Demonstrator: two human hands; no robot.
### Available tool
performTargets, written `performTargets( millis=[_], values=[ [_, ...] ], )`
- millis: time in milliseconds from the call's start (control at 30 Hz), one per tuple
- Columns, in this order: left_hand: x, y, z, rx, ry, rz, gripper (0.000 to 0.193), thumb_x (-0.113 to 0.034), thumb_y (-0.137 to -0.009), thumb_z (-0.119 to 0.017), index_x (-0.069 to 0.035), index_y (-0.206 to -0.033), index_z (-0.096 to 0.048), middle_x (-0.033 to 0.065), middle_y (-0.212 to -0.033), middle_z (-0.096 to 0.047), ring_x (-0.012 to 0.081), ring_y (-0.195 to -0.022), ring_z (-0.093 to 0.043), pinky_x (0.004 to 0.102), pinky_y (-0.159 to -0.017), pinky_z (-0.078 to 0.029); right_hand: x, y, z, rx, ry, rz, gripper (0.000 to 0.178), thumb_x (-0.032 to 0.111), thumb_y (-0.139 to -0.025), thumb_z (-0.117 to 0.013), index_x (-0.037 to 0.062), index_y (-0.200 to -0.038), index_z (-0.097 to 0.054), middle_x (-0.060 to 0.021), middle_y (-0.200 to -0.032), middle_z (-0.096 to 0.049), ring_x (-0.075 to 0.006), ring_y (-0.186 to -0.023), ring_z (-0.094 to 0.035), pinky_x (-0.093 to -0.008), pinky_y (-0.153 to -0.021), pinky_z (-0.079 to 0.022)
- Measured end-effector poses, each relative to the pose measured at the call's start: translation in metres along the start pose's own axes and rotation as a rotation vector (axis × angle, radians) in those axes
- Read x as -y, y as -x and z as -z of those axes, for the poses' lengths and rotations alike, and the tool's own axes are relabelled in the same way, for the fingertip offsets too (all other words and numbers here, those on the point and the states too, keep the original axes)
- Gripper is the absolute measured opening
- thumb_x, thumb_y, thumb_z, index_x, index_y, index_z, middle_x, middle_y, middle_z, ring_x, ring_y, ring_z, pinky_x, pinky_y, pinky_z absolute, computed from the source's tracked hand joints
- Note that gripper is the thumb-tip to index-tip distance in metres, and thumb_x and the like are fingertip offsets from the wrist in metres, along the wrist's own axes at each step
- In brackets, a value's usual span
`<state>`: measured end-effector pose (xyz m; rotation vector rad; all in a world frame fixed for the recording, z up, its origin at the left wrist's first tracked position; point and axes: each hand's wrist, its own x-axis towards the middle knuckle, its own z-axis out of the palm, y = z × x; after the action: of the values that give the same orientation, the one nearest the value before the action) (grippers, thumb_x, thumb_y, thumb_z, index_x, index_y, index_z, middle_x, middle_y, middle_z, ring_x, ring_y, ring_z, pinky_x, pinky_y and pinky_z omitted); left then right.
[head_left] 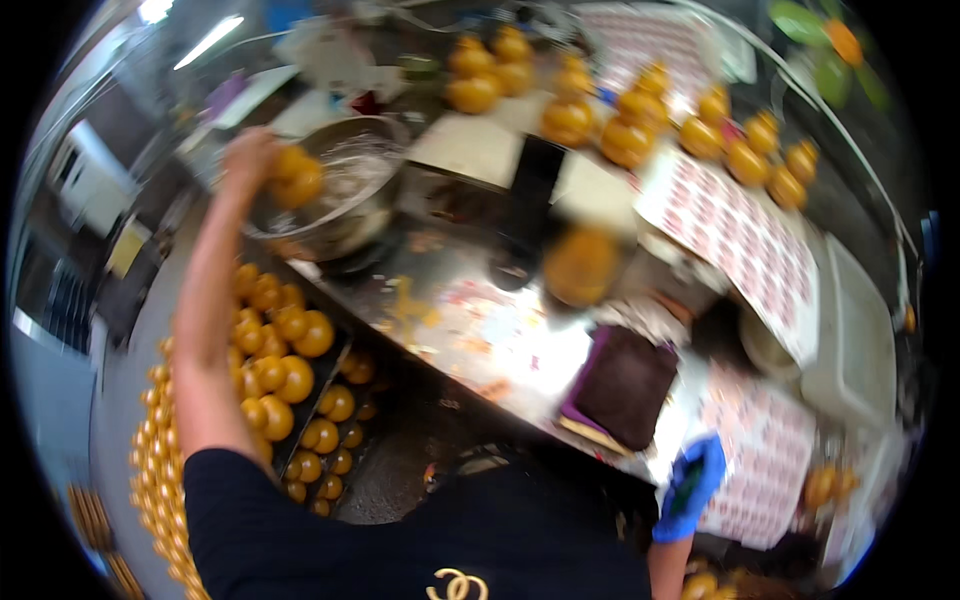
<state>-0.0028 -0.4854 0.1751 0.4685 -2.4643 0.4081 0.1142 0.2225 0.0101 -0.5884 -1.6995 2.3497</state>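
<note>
Upper left: left hand point(252, 155) clamped on orange gourd point(299, 180) at basin point(338, 226); one-handed hold on smooth skin might slip, dropping it. Lower right: gloved right hand point(692, 485), grip cannot be told.

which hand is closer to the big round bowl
Left: the left hand is by the left rim of the bowl, holding an orange gourd; the gloved right hand is well off to its lower right.
</note>
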Motion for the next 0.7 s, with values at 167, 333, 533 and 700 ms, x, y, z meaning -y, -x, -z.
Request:
performTargets(
  millis=[167,333,533,700],
  values=[
    [-0.001,0.008,0.089,-0.160,0.315,0.071,0.028,-0.030,-0.095,-0.055,-0.003,-0.091,-0.063,0.0085,-0.081,-0.064,0.0168,-0.076,-0.059,0.0328,-0.072,-0.046,0.009,-0.003,-0.005,0.230,-0.018,-0.026,0.032,0.025,-0.094,-0.053,0.0067,-0.068,-0.053,0.0015,-0.060,-0.048,-0.0054,-0.049,-0.039,-0.0206,-0.046,-0.030],
    [-0.107,0.024,0.154,-0.113,0.775,-0.046,0.027,-0.030,-0.098,-0.051,-0.005,-0.094,-0.060,0.0032,-0.094,-0.063,0.0127,-0.091,-0.058,0.0287,-0.082,-0.045,0.017,-0.001,-0.015,0.405,0.144,0.015,0.023,0.017,-0.091,-0.056,0.0026,-0.076,-0.065,-0.0032,-0.069,-0.061,-0.0069,-0.056,-0.049,-0.0200,-0.052,-0.037],
    [-0.298,0.054,0.176,0.307,1.225,-0.425,0.020,-0.021,-0.099,-0.049,-0.004,-0.096,-0.059,0.0021,-0.091,-0.056,0.0090,-0.080,-0.053,0.0247,-0.074,-0.044,0.044,-0.010,-0.053,0.624,0.436,0.518,0.027,0.006,-0.077,-0.073,0.0018,-0.103,-0.067,-0.0083,-0.102,-0.065,-0.0172,-0.092,-0.061,-0.0273,-0.080,-0.047],
    [-0.434,0.075,0.103,0.573,1.177,-0.751,0.022,-0.020,-0.093,-0.051,-0.002,-0.099,-0.060,0.0108,-0.086,-0.062,0.0176,-0.080,-0.060,0.0321,-0.073,-0.048,0.049,-0.025,-0.064,0.678,0.746,0.630,0.088,0.033,-0.067,-0.084,0.0080,-0.140,-0.042,-0.0166,-0.130,-0.056,-0.0285,-0.121,-0.054,-0.0375,-0.098,-0.045]
  ],
)
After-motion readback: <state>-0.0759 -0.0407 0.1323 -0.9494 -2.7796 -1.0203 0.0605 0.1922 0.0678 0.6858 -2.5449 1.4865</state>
